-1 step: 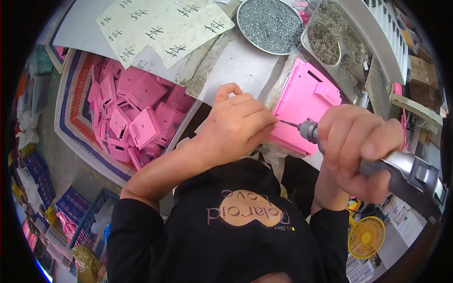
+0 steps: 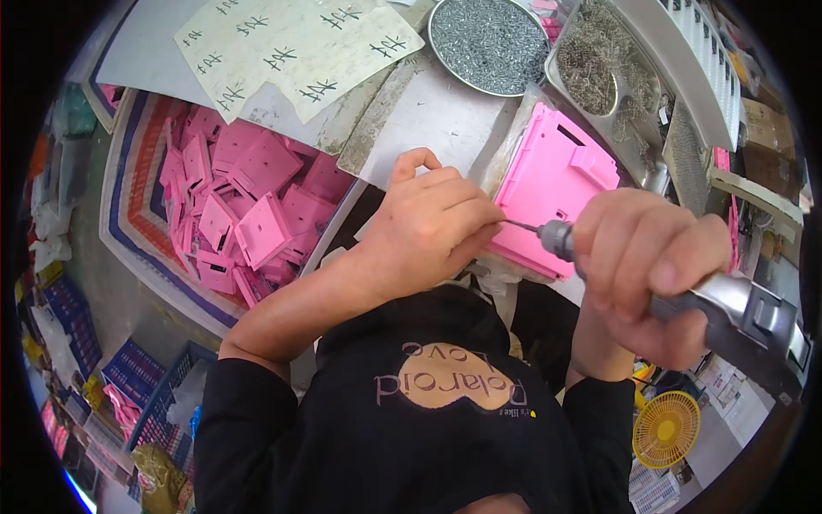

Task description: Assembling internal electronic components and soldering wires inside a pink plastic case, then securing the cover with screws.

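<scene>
My right hand (image 2: 638,261) grips a grey and black power screwdriver (image 2: 736,313), held with its thin bit (image 2: 520,224) pointing left. The bit's tip meets the pinched fingertips of my left hand (image 2: 437,224); whatever those fingers hold, if anything, is hidden. Under and just beyond both hands lies a pink plastic panel (image 2: 535,171) with a dark slot, a raised block and a small square hole. Part of its near left edge is covered by my left fingers.
A round metal dish (image 2: 488,43) of small silvery screws stands beyond the panel. Right of it, a metal tray (image 2: 599,64) holds many small metal pieces. At left, a striped-lined bin (image 2: 128,184) contains several pink panels. A marked pale sheet (image 2: 291,56) covers the far bench.
The screwdriver and my right hand have shifted very slightly left, bringing the bit's tip against my left fingertips. My left hand looks unmoved.
</scene>
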Action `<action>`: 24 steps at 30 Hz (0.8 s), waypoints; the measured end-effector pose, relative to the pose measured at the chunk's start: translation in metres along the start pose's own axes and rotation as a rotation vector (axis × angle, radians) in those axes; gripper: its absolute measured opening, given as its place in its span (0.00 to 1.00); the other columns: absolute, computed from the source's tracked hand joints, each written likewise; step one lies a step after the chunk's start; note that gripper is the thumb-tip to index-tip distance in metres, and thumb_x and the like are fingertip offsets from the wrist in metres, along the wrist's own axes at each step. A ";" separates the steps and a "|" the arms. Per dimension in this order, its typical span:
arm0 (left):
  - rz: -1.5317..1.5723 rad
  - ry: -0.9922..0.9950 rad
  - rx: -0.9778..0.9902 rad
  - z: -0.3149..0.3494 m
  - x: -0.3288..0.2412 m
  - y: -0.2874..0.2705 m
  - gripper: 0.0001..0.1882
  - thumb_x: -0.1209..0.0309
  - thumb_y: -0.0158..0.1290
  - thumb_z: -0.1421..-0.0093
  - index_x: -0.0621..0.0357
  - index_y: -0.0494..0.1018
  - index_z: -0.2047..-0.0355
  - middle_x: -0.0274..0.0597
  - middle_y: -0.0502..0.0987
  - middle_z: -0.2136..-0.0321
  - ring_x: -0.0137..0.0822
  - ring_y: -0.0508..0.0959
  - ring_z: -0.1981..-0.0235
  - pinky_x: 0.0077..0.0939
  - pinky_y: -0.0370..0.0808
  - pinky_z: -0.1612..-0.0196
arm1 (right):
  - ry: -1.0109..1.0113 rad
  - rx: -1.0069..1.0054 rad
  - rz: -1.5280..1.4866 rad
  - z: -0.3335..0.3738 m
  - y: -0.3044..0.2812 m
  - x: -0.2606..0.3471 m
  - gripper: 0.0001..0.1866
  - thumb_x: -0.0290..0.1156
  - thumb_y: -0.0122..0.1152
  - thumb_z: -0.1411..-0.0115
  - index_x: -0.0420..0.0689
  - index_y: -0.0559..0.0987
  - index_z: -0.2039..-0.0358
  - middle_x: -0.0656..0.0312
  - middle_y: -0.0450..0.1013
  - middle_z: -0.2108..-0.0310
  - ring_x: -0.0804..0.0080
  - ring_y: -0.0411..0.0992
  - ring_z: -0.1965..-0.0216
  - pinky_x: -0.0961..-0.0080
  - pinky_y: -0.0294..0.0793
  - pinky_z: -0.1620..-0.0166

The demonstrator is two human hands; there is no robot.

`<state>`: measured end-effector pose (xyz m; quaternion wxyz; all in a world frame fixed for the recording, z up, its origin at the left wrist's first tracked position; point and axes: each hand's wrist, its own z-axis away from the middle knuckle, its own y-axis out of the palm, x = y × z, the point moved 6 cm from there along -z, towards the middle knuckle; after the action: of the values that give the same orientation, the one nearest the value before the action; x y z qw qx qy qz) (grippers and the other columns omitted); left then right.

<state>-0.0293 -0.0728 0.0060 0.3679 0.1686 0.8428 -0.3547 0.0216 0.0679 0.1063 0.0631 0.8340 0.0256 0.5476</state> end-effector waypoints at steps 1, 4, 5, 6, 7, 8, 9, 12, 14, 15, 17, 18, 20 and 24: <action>0.007 0.008 -0.006 -0.001 -0.001 0.000 0.14 0.79 0.67 0.54 0.53 0.79 0.67 0.32 0.80 0.72 0.34 0.78 0.72 0.33 0.66 0.58 | -0.022 0.050 -0.033 -0.004 0.003 0.005 0.12 0.41 0.57 0.33 0.46 0.71 0.61 0.72 0.68 0.83 0.78 0.65 0.85 0.75 0.64 0.76; -0.010 0.035 -0.011 -0.003 -0.004 0.001 0.14 0.78 0.68 0.55 0.52 0.79 0.67 0.30 0.79 0.73 0.33 0.77 0.73 0.35 0.66 0.57 | 0.003 0.026 -0.011 0.004 0.007 0.002 0.14 0.42 0.58 0.32 0.45 0.71 0.61 0.72 0.68 0.83 0.78 0.65 0.86 0.75 0.64 0.77; -0.021 0.045 -0.011 -0.003 -0.005 0.001 0.13 0.78 0.68 0.55 0.52 0.79 0.68 0.30 0.79 0.74 0.33 0.77 0.74 0.35 0.66 0.57 | 0.000 0.012 -0.010 0.006 0.008 0.001 0.14 0.43 0.59 0.33 0.45 0.71 0.61 0.72 0.67 0.83 0.78 0.65 0.86 0.75 0.64 0.77; -0.044 0.055 0.064 -0.002 -0.006 0.004 0.14 0.77 0.67 0.54 0.53 0.79 0.66 0.31 0.80 0.71 0.34 0.78 0.70 0.36 0.66 0.56 | 0.003 -0.007 -0.008 0.010 0.008 0.001 0.14 0.43 0.59 0.33 0.45 0.71 0.61 0.72 0.67 0.84 0.78 0.65 0.86 0.74 0.65 0.77; -0.067 0.065 0.139 -0.001 -0.007 0.004 0.15 0.77 0.67 0.54 0.53 0.79 0.64 0.32 0.81 0.67 0.34 0.79 0.66 0.37 0.66 0.55 | 0.003 -0.024 -0.007 0.013 0.008 0.001 0.14 0.43 0.60 0.33 0.45 0.71 0.61 0.72 0.67 0.84 0.78 0.65 0.86 0.74 0.65 0.77; -0.090 0.076 0.213 -0.001 -0.008 0.004 0.16 0.76 0.67 0.53 0.53 0.80 0.63 0.34 0.82 0.64 0.35 0.81 0.62 0.38 0.66 0.53 | 0.006 -0.043 -0.008 0.017 0.008 0.002 0.14 0.42 0.60 0.33 0.45 0.71 0.62 0.72 0.67 0.84 0.77 0.65 0.86 0.74 0.65 0.77; -0.020 0.071 0.210 -0.006 -0.009 -0.001 0.18 0.76 0.66 0.53 0.54 0.79 0.60 0.35 0.82 0.59 0.36 0.79 0.55 0.39 0.66 0.52 | 0.003 -0.032 -0.027 0.020 0.008 0.001 0.14 0.41 0.62 0.34 0.45 0.71 0.61 0.70 0.68 0.83 0.76 0.66 0.84 0.73 0.67 0.76; 0.085 0.077 0.297 -0.016 -0.006 0.000 0.24 0.77 0.64 0.53 0.54 0.78 0.52 0.36 0.78 0.44 0.36 0.73 0.39 0.42 0.65 0.48 | -0.018 0.008 -0.072 0.033 0.010 -0.005 0.14 0.34 0.67 0.39 0.40 0.73 0.61 0.64 0.71 0.81 0.71 0.70 0.81 0.69 0.71 0.72; 0.015 0.107 0.484 -0.005 -0.002 0.020 0.28 0.77 0.62 0.53 0.53 0.77 0.48 0.36 0.73 0.37 0.35 0.67 0.32 0.43 0.65 0.45 | -0.043 -0.001 -0.062 0.041 0.014 -0.012 0.12 0.28 0.68 0.43 0.38 0.74 0.64 0.61 0.72 0.80 0.68 0.72 0.81 0.69 0.73 0.72; -0.001 0.109 0.476 -0.005 -0.002 0.020 0.28 0.77 0.62 0.53 0.52 0.77 0.48 0.35 0.74 0.38 0.35 0.68 0.33 0.43 0.64 0.46 | -0.054 -0.013 0.000 0.042 0.015 -0.014 0.11 0.26 0.68 0.43 0.38 0.74 0.65 0.61 0.72 0.81 0.68 0.71 0.81 0.70 0.73 0.72; -0.035 0.111 0.459 -0.006 -0.001 0.020 0.28 0.78 0.61 0.53 0.51 0.78 0.48 0.33 0.75 0.39 0.33 0.70 0.34 0.43 0.64 0.46 | -0.026 -0.031 0.116 0.041 0.026 -0.014 0.10 0.32 0.65 0.39 0.43 0.73 0.66 0.65 0.70 0.83 0.70 0.70 0.83 0.70 0.73 0.71; -0.038 0.098 0.461 -0.006 -0.002 0.019 0.28 0.77 0.61 0.53 0.51 0.78 0.48 0.33 0.75 0.39 0.33 0.70 0.34 0.43 0.64 0.47 | -0.015 -0.037 0.174 0.039 0.030 -0.015 0.11 0.35 0.64 0.36 0.45 0.72 0.67 0.67 0.69 0.84 0.71 0.69 0.84 0.70 0.73 0.71; -0.045 0.070 0.466 -0.006 -0.004 0.017 0.26 0.77 0.60 0.52 0.50 0.79 0.49 0.33 0.76 0.39 0.32 0.70 0.34 0.42 0.64 0.48 | -0.045 0.001 0.201 0.040 0.034 -0.018 0.11 0.33 0.65 0.38 0.44 0.72 0.68 0.66 0.70 0.83 0.71 0.69 0.84 0.70 0.72 0.72; -0.062 0.089 0.426 -0.011 -0.008 0.020 0.25 0.77 0.59 0.52 0.51 0.79 0.51 0.33 0.77 0.41 0.33 0.72 0.37 0.41 0.64 0.49 | -0.091 -0.031 0.236 0.045 0.029 -0.022 0.09 0.32 0.66 0.38 0.44 0.75 0.67 0.65 0.70 0.84 0.70 0.70 0.84 0.70 0.71 0.74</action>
<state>-0.0181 -0.0510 0.0076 0.2752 0.2322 0.7690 -0.5282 0.0531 0.0333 0.0725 0.0123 0.8540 -0.0841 0.5133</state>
